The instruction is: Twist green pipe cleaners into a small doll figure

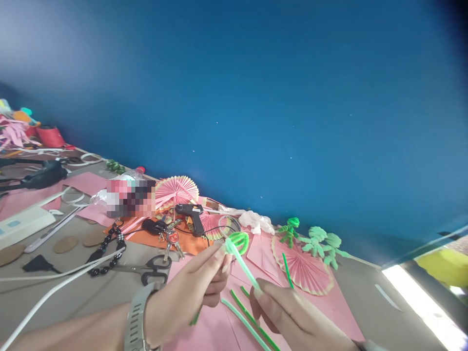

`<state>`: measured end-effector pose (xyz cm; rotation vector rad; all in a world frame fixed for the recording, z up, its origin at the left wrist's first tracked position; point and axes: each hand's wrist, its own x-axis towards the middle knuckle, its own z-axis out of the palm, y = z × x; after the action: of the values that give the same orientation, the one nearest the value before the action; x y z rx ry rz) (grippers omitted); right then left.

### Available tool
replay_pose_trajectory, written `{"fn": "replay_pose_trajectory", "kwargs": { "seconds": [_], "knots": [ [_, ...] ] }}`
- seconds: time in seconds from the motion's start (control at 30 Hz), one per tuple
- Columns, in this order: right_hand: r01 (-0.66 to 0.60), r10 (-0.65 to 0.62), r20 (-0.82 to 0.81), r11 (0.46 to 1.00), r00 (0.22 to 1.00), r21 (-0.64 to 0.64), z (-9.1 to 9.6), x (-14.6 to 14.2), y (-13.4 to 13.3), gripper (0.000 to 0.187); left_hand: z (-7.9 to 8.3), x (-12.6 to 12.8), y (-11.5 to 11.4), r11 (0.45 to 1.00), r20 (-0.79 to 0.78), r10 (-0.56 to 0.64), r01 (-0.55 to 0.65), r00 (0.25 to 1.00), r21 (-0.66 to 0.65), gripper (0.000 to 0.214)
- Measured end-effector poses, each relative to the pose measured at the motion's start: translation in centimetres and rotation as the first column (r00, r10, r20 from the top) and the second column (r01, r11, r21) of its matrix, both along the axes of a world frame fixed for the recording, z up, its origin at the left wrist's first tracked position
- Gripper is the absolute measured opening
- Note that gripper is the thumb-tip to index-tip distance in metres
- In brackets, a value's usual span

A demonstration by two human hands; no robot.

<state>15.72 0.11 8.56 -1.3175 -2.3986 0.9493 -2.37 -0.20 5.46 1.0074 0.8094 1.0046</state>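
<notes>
Blue wall (256, 97) rises behind my grey bench (367, 285). Toward its back edge, one bright green fuzzy sprig (290, 233) and some pale green leafy sprigs (317, 235) look finished. Over pink paper sheets (212, 329), my left hand (195, 278) pinches a pale green fuzzy stem (243, 265) beside a bright green fuzzy loop (241, 241); my right hand (292, 307) grips it lower. That loop seems formed; whether they're joined, I can't tell. Nearer the front edge, loose straight green stems (253, 319) look unworked.

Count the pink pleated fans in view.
3: a back fan behind the glue gun, a middle fan right of it, a right fan by green fuzzy shapes. More may be hidden.
</notes>
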Motion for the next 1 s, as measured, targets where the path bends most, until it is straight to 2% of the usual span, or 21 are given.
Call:
{"fn": "replay_pose_trajectory", "kwargs": {
  "seconds": [0.1, 0.2, 0.27, 0.33, 0.4, 0.47, 0.5, 0.6, 0.67, 0.73, 0.87, 0.93, 1.0],
  "knots": [
    [-0.045, 0.027, -0.082, 0.973, 0.996, -0.228, -0.2, 0.1, 1.1, 0.041, 0.0, -0.2, 0.0, 0.993, 0.189, -0.09, 0.103, 0.978, -0.061, 0.034],
    [-0.161, 0.061, -0.243, 0.895, 0.968, -0.416, -0.4, 0.9, 2.4, 0.041, 0.6, -0.9, -0.5, 0.968, 0.187, -0.241, 0.25, 0.953, -0.026, 0.033],
    [-0.212, 0.067, -0.311, 0.863, 0.948, -0.458, -0.5, 1.5, 3.0, 0.039, 1.3, -1.4, -0.9, 0.915, 0.02, -0.401, 0.399, 0.916, 0.064, 0.034],
    [-0.264, 0.133, -0.303, 0.854, 0.944, -0.448, -0.5, 2.1, 3.4, 0.037, 2.1, -1.7, -1.2, 0.854, -0.252, -0.461, 0.502, 0.851, 0.134, 0.032],
    [-0.296, 0.216, -0.234, 0.869, 0.948, -0.397, -0.2, 2.3, 3.6, 0.035, 2.5, -1.8, -1.3, 0.751, -0.515, -0.48, 0.636, 0.711, 0.179, 0.032],
    [-0.294, 0.262, -0.139, 0.901, 0.955, -0.321, 0.2, 2.3, 3.5, 0.033, 2.4, -1.7, -1.3, 0.713, -0.67, -0.389, 0.667, 0.632, 0.216, 0.033],
    [-0.272, 0.258, -0.086, 0.923, 0.962, -0.273, 0.4, 2.2, 3.3, 0.031, 2.2, -1.6, -1.3, 0.712, -0.714, -0.344, 0.665, 0.61, 0.225, 0.033],
    [-0.177, 0.185, 0.072, 0.979, 0.98, -0.096, 1.2, 1.9, 2.3, 0.025, 1.1, -1.2, -1.3, 0.774, -0.772, -0.245, 0.598, 0.586, 0.208, 0.032],
    [-0.104, 0.096, 0.132, 0.993, 0.987, 0.053, 1.7, 1.8, 1.4, 0.023, 0.4, -0.9, -1.2, 0.829, -0.777, -0.209, 0.529, 0.594, 0.182, 0.032],
    [-0.086, 0.055, 0.149, 0.974, 0.987, 0.209, 1.9, 1.6, 0.6, 0.021, -0.1, -0.6, -1.1, 0.876, -0.77, -0.166, 0.45, 0.616, 0.171, 0.031],
    [-0.157, 0.05, 0.237, 0.874, 0.97, 0.46, 1.3, 1.4, -0.5, 0.018, -0.5, -0.1, -0.8, 0.918, -0.725, -0.097, 0.342, 0.682, 0.199, 0.029],
    [-0.188, 0.02, 0.296, 0.813, 0.955, 0.552, 0.6, 1.2, -0.7, 0.018, -0.4, 0.0, -0.8, 0.935, -0.639, -0.11, 0.297, 0.761, 0.192, 0.028],
    [-0.234, 0.001, 0.356, 0.754, 0.934, 0.614, 0.1, 1.1, -0.8, 0.019, -0.2, 0.1, -0.9, 0.962, -0.496, -0.145, 0.24, 0.856, 0.133, 0.027]
  ]
}}
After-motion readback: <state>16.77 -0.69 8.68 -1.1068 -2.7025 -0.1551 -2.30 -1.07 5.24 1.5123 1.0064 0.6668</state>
